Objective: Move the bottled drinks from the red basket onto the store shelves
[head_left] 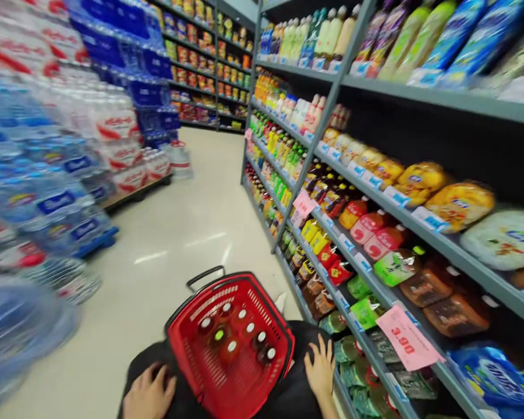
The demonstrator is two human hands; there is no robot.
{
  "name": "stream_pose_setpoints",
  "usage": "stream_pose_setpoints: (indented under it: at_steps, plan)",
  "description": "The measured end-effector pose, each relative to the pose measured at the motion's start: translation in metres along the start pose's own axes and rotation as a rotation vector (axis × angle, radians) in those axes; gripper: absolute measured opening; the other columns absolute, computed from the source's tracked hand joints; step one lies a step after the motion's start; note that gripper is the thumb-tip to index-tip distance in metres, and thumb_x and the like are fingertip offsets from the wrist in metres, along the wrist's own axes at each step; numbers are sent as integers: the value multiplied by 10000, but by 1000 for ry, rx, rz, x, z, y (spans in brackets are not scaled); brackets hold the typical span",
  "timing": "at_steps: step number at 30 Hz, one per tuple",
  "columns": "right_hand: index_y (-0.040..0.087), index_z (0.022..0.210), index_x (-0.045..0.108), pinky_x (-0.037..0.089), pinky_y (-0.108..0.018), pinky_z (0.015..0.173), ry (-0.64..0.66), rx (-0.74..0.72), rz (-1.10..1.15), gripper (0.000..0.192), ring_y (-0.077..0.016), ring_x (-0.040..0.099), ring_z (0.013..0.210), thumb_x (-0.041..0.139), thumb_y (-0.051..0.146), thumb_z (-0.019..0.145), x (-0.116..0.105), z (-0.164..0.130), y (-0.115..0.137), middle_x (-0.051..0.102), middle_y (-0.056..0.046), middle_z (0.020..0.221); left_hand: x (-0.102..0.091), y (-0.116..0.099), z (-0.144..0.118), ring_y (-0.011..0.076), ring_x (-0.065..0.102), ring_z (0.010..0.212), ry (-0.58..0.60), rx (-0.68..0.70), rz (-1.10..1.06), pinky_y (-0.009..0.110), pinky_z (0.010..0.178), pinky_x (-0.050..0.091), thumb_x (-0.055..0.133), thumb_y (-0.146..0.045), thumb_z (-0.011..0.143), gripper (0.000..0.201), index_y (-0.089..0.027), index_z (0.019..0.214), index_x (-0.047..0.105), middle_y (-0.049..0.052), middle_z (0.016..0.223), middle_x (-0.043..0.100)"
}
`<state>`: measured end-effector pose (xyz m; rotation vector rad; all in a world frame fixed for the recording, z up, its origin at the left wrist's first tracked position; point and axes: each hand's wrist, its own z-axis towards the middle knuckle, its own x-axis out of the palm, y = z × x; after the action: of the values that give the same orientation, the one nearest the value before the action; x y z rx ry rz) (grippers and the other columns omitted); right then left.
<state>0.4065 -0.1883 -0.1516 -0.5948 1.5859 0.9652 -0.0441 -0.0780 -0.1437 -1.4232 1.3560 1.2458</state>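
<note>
Both hands rest on dark-clothed knees: left hand [148, 396] curled, right hand [319, 366] flat, fingers loosely spread, neither holding anything. Between them sits red basket [192, 355], already loaded with several capped bottles [240, 334]; room left. Beyond: pale glossy floor [179, 233], snack shelves [419, 227] right, stacked water packs [61, 174] left.

We're in a shop aisle: shiny cream floor [179, 233], grey shelves [419, 96] packed with bottles and bags on the right, stacked water packs [48, 174] on the left.
</note>
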Motion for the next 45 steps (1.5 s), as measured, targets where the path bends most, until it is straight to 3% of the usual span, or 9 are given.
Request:
stream_pose_setpoints:
  at_steps: [4,7,10,15,28,32,35,38,45]
  plan:
    - [290,1285,736,379,-702,1187,79,5,-66,522,-451,232,1607,403,487,934,-12,-3,-6,433,-56,1679,-11,-9,-10,328,438,1482,21,-126,-333,460,1249,349,491,-308,939,522,-177,1414,662,166,1601,489]
    - [374,1268,710,371,-674,1193,85,-16,-75,460,-438,234,1612,404,491,945,-16,-5,-12,420,-26,1684,3,-14,-8,387,280,1562,87,-238,-354,610,1246,294,427,-385,989,629,-167,1576,475,180,1699,318]
    - [364,1268,709,351,-687,1196,84,-25,-52,458,-455,238,1605,408,495,949,-16,-8,-18,420,-47,1681,20,-15,-4,462,302,1529,148,-365,-392,698,1160,357,408,-524,1000,744,-164,1648,334,235,1707,255]
    - [233,1321,716,344,-705,1199,104,18,-71,519,-458,226,1600,439,467,950,-15,-8,-18,415,-101,1678,27,-14,11,505,365,1467,182,-466,-438,695,1089,418,485,-606,946,909,-99,1661,242,327,1668,258]
    - [212,1312,706,304,-687,1205,123,55,-163,484,-480,238,1567,490,437,942,-16,2,-7,433,-119,1650,19,-20,15,473,427,1366,118,-468,-452,639,1072,429,505,-523,949,833,-62,1619,323,316,1581,369]
    - [149,1275,697,364,-576,1198,127,-157,-108,438,-411,444,1439,482,335,941,-13,9,15,598,-194,1442,22,-21,15,466,429,1357,113,-470,-454,629,1068,433,511,-522,948,830,-72,1620,322,305,1580,371]
    - [140,1369,633,441,-434,1158,393,-275,-12,455,-315,563,1338,466,302,978,3,18,39,651,-177,1368,25,-21,14,458,426,1358,107,-465,-448,617,1074,430,497,-526,958,823,-76,1623,315,304,1584,368]
    - [108,1453,560,499,-326,1076,643,-194,-15,508,-255,669,1219,537,268,971,32,33,59,721,-152,1273,25,-21,15,459,435,1353,109,-466,-441,616,1071,433,494,-515,963,813,-65,1618,326,310,1572,382]
    - [115,1491,523,456,-295,1107,824,-95,-159,531,-261,639,1327,580,238,978,104,60,75,693,-171,1378,25,-23,18,445,456,1349,112,-489,-403,596,1086,441,520,-509,952,802,-87,1614,354,281,1560,421]
